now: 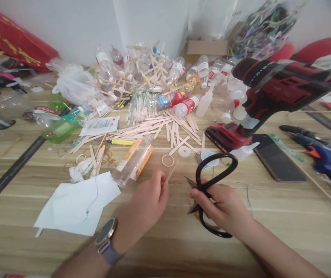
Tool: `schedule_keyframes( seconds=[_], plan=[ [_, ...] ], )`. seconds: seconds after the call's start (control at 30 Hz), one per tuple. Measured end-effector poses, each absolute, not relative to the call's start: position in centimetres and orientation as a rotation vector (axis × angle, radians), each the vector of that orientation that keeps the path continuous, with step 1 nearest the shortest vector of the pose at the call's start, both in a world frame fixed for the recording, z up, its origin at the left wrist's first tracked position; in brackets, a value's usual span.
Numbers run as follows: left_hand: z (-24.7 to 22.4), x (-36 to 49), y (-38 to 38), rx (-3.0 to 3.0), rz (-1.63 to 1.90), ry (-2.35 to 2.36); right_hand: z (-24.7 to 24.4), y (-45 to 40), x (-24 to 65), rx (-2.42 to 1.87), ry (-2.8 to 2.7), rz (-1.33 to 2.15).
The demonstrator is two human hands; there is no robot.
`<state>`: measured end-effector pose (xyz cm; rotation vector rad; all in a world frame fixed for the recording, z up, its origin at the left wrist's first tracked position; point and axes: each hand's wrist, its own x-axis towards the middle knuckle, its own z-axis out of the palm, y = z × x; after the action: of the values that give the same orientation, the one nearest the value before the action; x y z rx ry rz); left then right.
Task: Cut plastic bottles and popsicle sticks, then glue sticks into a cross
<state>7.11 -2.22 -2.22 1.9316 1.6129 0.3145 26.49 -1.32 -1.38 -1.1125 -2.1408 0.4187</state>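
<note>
In the head view, the left hand [146, 199], just below the centre of the frame, pinches a thin strip [171, 172] between thumb and fingers. The right hand [226, 204], right of it, is closed around the black-handled scissors [217, 177], thumb near the pivot; the blades stand apart, toward the left hand, and the fingers hide part of the handles. Strip and scissors are apart.

Just above the strip are a ring [168, 160] and a white disc [184, 151]. A clear bottle [133, 160] lies tilted just beside the left hand, on its upper left, with a yellow screwdriver [121, 142] behind it. Loose sticks [142, 129] spread over the middle of the table [165, 247], below a crowd of bottles [178, 67] at upper centre.

Close beyond the scissors, a blue lid [207, 159] is partly covered by their upper handle loop. The red drill [284, 87] stands upright at upper right, with a phone [278, 157] beside its base and a blue glue gun [316, 148] near the right edge. At lower left lies white paper [72, 202] with a thread [96, 193] across it; a plastic bag [74, 83] sits at upper left.
</note>
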Motion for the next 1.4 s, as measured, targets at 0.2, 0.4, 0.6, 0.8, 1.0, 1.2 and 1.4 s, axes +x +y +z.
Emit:
schedule_keyframes(
  seconds=[0.2, 0.4, 0.6, 0.8, 1.0, 1.2, 1.4],
  plan=[
    [-2.4, 7.2, -2.2, 1.157, 0.691, 1.259, -1.7, -1.5, 26.3, -1.140, -2.134, 0.610],
    [-2.6, 7.7, -2.0, 0.686, 0.715, 1.098, -1.8, -1.8, 26.4, -1.196, -2.043, 0.880],
    [-2.5, 7.7, -2.2, 0.802, 0.821, 1.096, -1.9, -1.8, 26.0, -1.308, -1.969, 1.084],
    [-2.7, 7.8, -3.0, 1.268, 0.758, 1.263, -2.2, -1.9, 25.9, -1.340, -1.953, 1.098],
    [-2.6, 8.0, -3.6, 1.489, 0.661, 1.389, -2.6, -2.0, 25.9, -1.293, -2.016, 0.968],
    [-2.5, 8.1, -3.6, 1.637, 0.625, 1.407, -3.1, -2.3, 26.1, -1.279, -2.137, 0.772],
    [-2.7, 8.2, -3.6, 1.742, 0.567, 1.477, -3.1, -2.3, 26.1, -1.244, -2.234, 0.607]
  ],
)
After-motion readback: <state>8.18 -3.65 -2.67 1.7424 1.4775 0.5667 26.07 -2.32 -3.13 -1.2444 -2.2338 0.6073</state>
